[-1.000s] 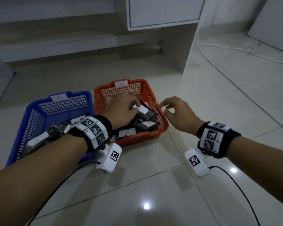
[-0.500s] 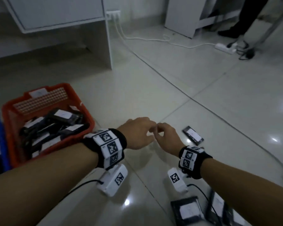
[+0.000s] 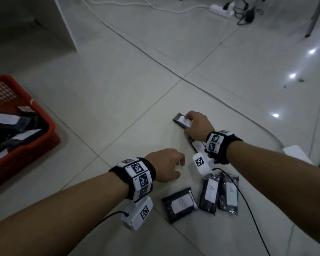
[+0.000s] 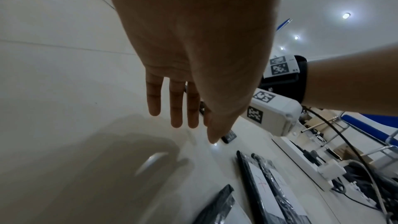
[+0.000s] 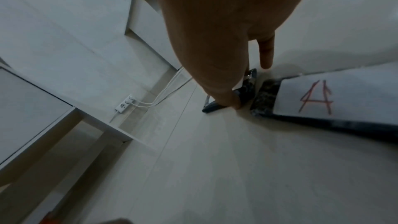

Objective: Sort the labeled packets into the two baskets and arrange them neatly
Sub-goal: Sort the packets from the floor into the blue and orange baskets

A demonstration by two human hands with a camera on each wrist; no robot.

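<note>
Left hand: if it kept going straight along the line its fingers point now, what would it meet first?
Probably the dark packet lying under the right wrist. The left hand holds nothing and its fingers point at it, with only bare floor between. Depth is unclear.

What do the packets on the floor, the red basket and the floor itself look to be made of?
Packets: dark glossy plastic film, going by the crinkles and sheen, each with a matte white paper label; contents hidden. Red basket: moulded plastic, probably, given its uniform colour and lattice wall. Floor: glazed tile, likely ceramic; it mirrors the lights and shows grout lines.
</note>
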